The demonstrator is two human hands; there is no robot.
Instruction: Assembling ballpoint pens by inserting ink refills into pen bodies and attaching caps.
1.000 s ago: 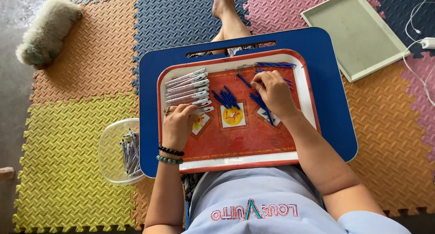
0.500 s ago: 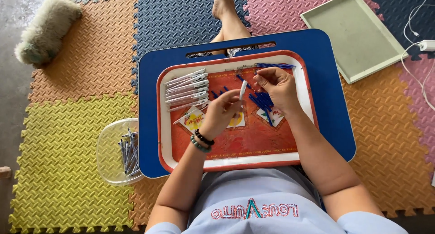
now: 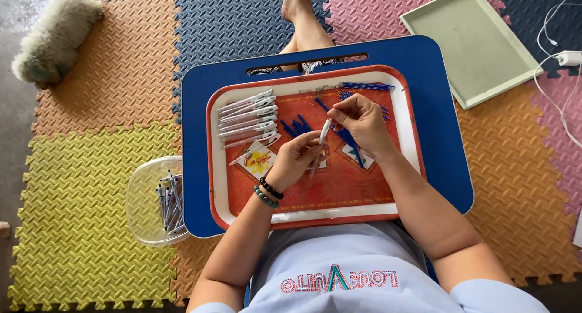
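**Both hands meet on one white pen over the red tray**

Since a second ago, the left hand has lifted off the tray's left side and come to the middle, where it now meets the right hand. Between them they hold a white pen barrel, tilted nearly upright: left fingers pinch its lower part, right fingers close on its upper end. Both hands hover above the red tray, which rests on a blue lap desk. Blue refills lie scattered under and behind the right hand, with more along the tray's far edge. A row of finished white pens lies at the tray's left (neatly side by side). Left of the desk, a clear plastic tub holds more pens. An empty-looking green tray sits on the foam mats.
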